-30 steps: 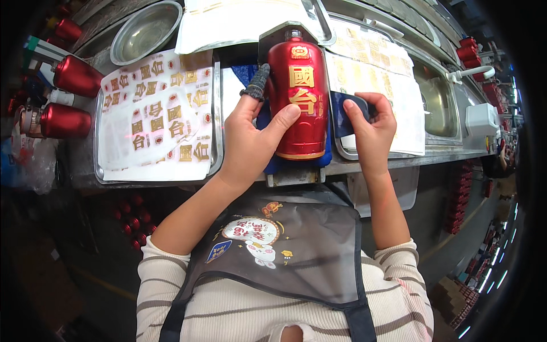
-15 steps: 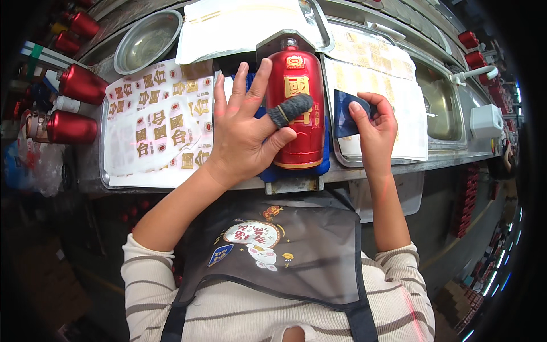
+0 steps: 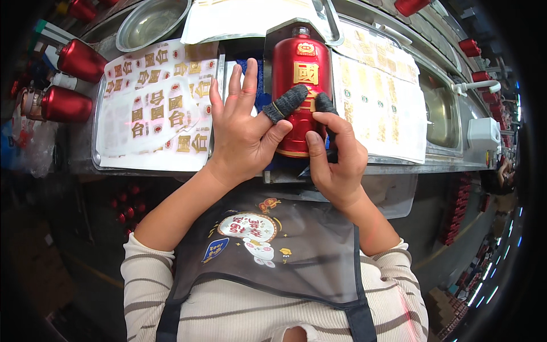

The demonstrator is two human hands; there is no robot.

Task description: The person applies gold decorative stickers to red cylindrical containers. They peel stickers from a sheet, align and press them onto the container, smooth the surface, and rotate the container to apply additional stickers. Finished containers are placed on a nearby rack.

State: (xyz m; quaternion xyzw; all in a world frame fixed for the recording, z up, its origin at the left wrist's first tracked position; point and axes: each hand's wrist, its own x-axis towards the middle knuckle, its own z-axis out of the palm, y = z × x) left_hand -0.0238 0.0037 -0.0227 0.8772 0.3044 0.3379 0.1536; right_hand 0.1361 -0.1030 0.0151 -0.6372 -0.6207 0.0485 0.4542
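A red bottle (image 3: 301, 128) with gold characters and a gold emblem lies on its back in a metal holder (image 3: 279, 32) with blue padding, its neck pointing away from me. My left hand (image 3: 242, 128) reaches over from the left, fingers spread. Its index finger, in a dark grey finger sleeve, presses on the lower gold character. My right hand (image 3: 345, 162) is at the bottle's lower right, thumb and index finger bent close together over the red surface. It also wears dark finger sleeves. Whatever lies under its curled fingers is hidden.
Gold decal sheets (image 3: 154, 114) fill a tray on the left; paler gold sheets (image 3: 379, 108) lie right. Behind are a metal bowl (image 3: 151, 25) and white paper (image 3: 248, 23). Red bottles (image 3: 67, 104) lie far left. A sink (image 3: 444, 119) and white jug (image 3: 483, 134) stand right.
My right hand has moved left from the right-hand sheets onto the bottle. The dark blue flat piece it held no longer shows clearly. My left hand stays on the bottle.
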